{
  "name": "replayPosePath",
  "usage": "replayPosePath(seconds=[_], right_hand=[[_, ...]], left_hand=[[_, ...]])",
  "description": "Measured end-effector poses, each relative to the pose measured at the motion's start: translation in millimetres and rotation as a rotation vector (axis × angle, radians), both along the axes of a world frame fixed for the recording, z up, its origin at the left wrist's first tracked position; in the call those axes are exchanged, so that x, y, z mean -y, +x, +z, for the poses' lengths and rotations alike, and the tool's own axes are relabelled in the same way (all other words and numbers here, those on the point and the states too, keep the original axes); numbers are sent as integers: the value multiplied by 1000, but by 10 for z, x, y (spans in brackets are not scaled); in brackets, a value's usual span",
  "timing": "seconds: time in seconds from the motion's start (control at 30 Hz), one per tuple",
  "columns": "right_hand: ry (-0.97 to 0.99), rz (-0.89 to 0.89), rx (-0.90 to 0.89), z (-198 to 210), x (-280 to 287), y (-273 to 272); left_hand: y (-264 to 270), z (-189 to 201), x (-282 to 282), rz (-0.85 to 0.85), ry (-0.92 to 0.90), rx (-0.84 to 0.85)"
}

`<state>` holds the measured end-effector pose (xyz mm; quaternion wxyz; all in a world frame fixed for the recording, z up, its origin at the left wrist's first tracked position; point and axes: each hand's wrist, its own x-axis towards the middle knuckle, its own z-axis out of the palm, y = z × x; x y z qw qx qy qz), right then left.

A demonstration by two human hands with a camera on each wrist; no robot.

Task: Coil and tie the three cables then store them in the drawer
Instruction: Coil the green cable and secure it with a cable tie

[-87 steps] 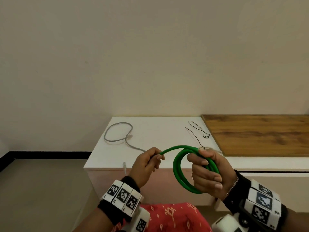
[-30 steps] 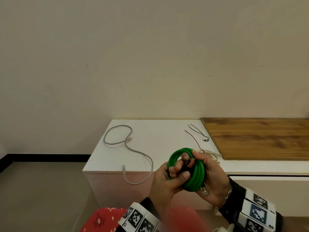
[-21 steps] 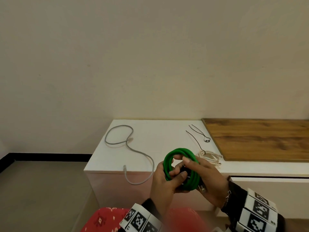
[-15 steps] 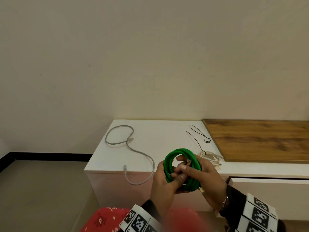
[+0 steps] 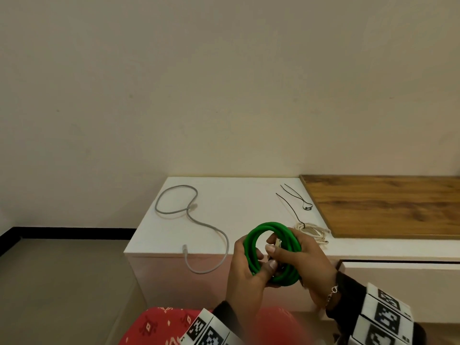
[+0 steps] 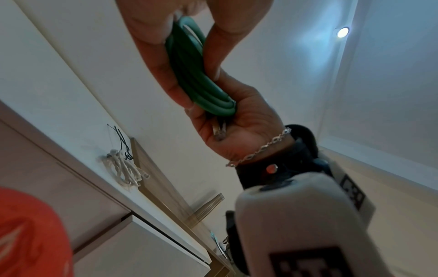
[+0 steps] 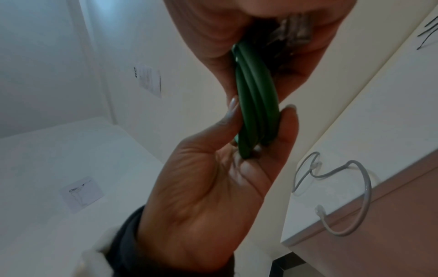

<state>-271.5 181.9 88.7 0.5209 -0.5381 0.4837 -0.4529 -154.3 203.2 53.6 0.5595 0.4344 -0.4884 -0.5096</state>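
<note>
Green coil (image 5: pixel 273 252): we hold it in front of the cabinet (image 5: pixel 224 220), off its top.
Left hand (image 5: pixel 245 275): pinches the coil's left side.
Right hand (image 5: pixel 307 263): wraps its right side, seemingly pinching a connector.
Grey cable (image 5: pixel 196 220): uncoiled, far left.

A coiled green round cable (image 7: pixel 255 97) stands edge-on between 2 hands. The left hand (image 7: pixel 213 187) pinches its lower loops between thumb and fingers; the right hand (image 7: pixel 249 28) grips its top beside a clear plastic plug (image 7: pixel 294 26). A loose grey cable (image 7: pixel 343 187) lies on the white counter (image 7: pixel 379 121).
</note>
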Motion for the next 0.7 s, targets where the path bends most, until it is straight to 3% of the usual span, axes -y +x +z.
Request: replayPosePath(seconds=[0.17, 0.27, 0.37, 0.53, 0.7], right_hand=[[16, -29, 0, -3, -5, 17], [8, -28, 19, 14, 17, -22], [19, -22, 37, 5, 13, -29], [69, -23, 50, -22, 21, -35], [92, 23, -31, -51, 68, -23]], left_hand=[[-1, 53, 12, 17, -36, -6], [76, 105, 43, 2, 46, -188], [186, 139, 111, -134, 176, -353], [328, 167, 229, -381, 285, -382], [362, 197, 368, -367, 304, -406]])
